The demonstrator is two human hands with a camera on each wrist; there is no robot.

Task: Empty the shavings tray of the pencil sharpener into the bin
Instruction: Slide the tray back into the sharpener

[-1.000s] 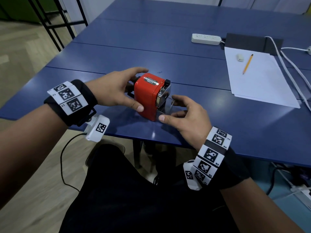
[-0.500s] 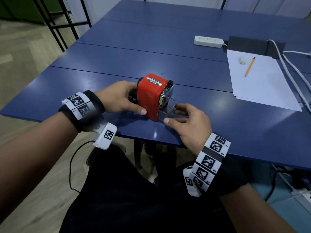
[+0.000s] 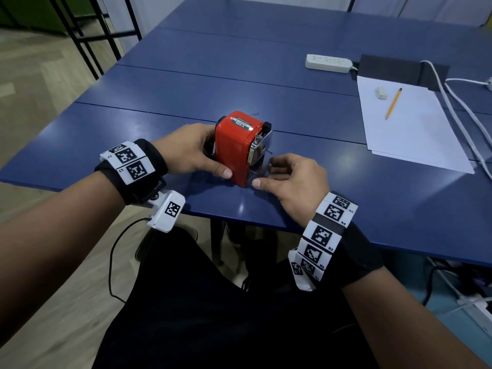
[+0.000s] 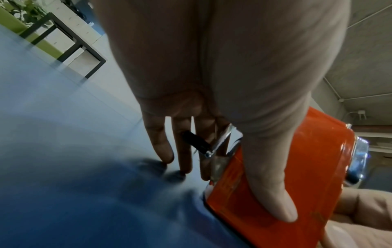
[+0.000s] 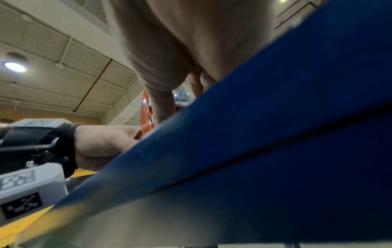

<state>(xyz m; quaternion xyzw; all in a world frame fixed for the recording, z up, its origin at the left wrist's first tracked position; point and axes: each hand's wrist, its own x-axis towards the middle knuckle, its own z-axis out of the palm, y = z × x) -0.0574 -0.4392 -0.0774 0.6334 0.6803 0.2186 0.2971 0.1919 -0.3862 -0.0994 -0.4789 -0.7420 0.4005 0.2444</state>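
A red pencil sharpener [image 3: 234, 150] stands on the blue table [image 3: 165, 107], near the front edge. My left hand [image 3: 197, 153] grips its left end, with the thumb on the near side and the fingers behind it by the crank [image 4: 196, 142]. The clear shavings tray [image 3: 258, 173] sticks out a little from the base on the right end. My right hand [image 3: 278, 174] pinches that tray between thumb and fingers. The left wrist view shows the red body [image 4: 307, 167] under my thumb. In the right wrist view only a sliver of the sharpener [image 5: 146, 115] shows. No bin is in view.
At the back right lie a white power strip [image 3: 328, 63], sheets of paper [image 3: 415, 134] with a pencil [image 3: 393, 103] and an eraser [image 3: 381, 92], and white cables [image 3: 460, 110]. A black metal frame [image 3: 87, 35] stands beyond the table's left corner. My lap is below the front edge.
My left hand's fingers have slid from the top of the sharpener down behind it. My right hand has kept its pinch on the tray. The sharpener stays in place.
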